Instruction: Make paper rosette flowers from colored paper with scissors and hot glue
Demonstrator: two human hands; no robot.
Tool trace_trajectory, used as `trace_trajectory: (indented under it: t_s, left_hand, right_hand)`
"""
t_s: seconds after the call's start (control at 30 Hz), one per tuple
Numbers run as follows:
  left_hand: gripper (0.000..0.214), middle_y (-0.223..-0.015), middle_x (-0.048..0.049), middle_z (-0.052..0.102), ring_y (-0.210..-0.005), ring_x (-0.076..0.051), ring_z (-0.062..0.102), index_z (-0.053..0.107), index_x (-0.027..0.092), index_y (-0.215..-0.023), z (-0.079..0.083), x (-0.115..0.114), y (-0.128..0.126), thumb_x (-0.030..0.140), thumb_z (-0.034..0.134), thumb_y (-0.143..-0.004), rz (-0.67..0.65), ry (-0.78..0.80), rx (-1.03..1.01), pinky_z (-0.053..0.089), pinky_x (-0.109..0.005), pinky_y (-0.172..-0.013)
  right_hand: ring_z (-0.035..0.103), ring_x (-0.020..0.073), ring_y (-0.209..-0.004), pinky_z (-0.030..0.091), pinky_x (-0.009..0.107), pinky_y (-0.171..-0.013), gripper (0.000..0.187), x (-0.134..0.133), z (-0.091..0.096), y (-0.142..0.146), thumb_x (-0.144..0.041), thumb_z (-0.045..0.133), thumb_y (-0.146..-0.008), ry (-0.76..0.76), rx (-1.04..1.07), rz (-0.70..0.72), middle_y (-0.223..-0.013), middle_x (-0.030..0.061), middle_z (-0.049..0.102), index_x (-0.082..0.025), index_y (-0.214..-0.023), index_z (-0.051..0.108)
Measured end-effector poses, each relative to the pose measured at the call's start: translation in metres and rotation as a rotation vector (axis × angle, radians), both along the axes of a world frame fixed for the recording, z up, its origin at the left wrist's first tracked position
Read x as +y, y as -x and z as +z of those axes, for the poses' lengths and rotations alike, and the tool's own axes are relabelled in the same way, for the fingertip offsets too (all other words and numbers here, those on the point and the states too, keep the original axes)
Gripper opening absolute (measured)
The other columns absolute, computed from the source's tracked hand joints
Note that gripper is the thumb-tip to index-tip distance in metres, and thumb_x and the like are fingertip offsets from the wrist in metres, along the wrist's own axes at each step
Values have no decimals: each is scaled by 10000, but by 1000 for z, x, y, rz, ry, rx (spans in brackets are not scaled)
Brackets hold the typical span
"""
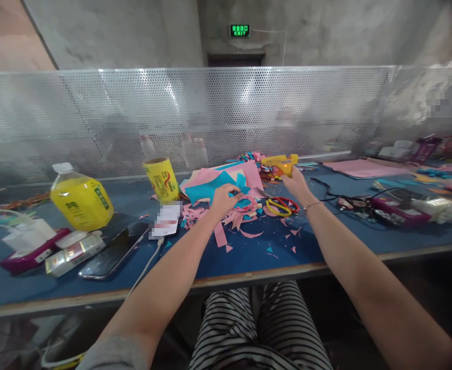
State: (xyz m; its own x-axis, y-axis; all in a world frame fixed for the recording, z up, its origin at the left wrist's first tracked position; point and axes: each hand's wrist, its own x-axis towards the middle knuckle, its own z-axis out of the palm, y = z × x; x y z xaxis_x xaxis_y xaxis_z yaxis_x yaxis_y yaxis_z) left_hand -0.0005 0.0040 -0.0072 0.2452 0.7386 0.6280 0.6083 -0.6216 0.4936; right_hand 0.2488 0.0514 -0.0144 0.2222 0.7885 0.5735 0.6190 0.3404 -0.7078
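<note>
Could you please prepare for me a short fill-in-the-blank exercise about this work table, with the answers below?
1. The right hand holds a yellow ____.
2. The scissors have handles in yellow and ____.
3. The English word on the green sign is ____.
4. The tabletop is coloured ____.

Missing words: glue gun; red; EXIT; blue.

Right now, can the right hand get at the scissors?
Probably not freely: the right hand appears to be gripping the yellow glue gun, though the scissors lie close by, their handles uncovered.
</note>
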Motion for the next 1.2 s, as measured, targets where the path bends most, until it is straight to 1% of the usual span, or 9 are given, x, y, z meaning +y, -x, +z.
trace_trajectory:
  t_s: [0.07,0.1,0.17,0.23,0.3,0.5,0.77,1.07,1.2]
  left_hand:
    - [61,-764,-23,671,-741,-147,597,636,179,-659,0,0,0,195,609,-712,6,4,0,458,-269,-711]
    - [65,-760,-23,670,-739,-146,596,633,177,-655,0,0,-1,195,608,-712,5,6,1,457,-266,-709]
    - [75,-752,-22,667,-728,-144,592,628,176,-648,0,-1,-1,197,603,-715,1,8,3,456,-260,-691]
    - [80,-745,-23,663,-713,-143,587,623,173,-647,0,-1,-1,202,601,-718,-2,9,5,453,-254,-664]
    - [80,-744,-26,661,-712,-143,586,619,170,-646,0,-1,-1,204,604,-716,-5,9,3,453,-250,-653]
    - [71,-762,-27,663,-740,-144,591,615,172,-645,-1,0,-1,192,606,-713,-10,4,-8,463,-249,-679]
    - [77,-741,-20,658,-716,-142,582,612,177,-632,0,-1,-1,187,599,-707,-6,19,6,454,-249,-647]
    - [69,-768,-26,671,-742,-149,593,621,177,-646,0,-2,-1,195,605,-711,-5,8,5,460,-264,-694]
    - [78,-752,-21,672,-724,-143,591,616,179,-631,2,-4,-2,192,603,-707,-14,-1,-1,457,-262,-689]
  right_hand:
    - [596,217,-778,462,338,-709,351,-8,2,14,-330,515,-700,-25,-30,60,-890,100,649,-134,-988,556]
    - [599,228,-806,462,344,-720,383,-12,2,19,-373,545,-693,-28,-50,54,-906,104,648,-139,-996,551]
    - [600,255,-856,460,363,-742,456,-17,3,26,-447,600,-661,-18,-106,-4,-923,118,645,-142,-996,551]
    - [601,278,-882,458,377,-754,473,-20,3,30,-474,616,-648,-5,-161,-75,-919,130,646,-142,-979,560]
    - [606,284,-884,459,375,-755,425,-22,5,32,-446,597,-669,-3,-197,-116,-913,135,650,-141,-964,568]
    - [622,277,-838,461,349,-731,308,-23,7,32,-331,521,-717,-8,-285,-133,-887,149,659,-120,-933,582]
    - [603,267,-893,453,334,-764,322,-19,3,29,-282,493,-714,-31,-336,-98,-940,150,660,-119,-971,596]
    - [601,269,-834,447,339,-731,316,-18,3,27,-300,488,-709,7,-331,-71,-895,153,656,-115,-942,592]
    - [594,266,-863,445,330,-752,324,-19,3,26,-273,496,-697,-22,-322,-44,-908,146,658,-120,-965,595]
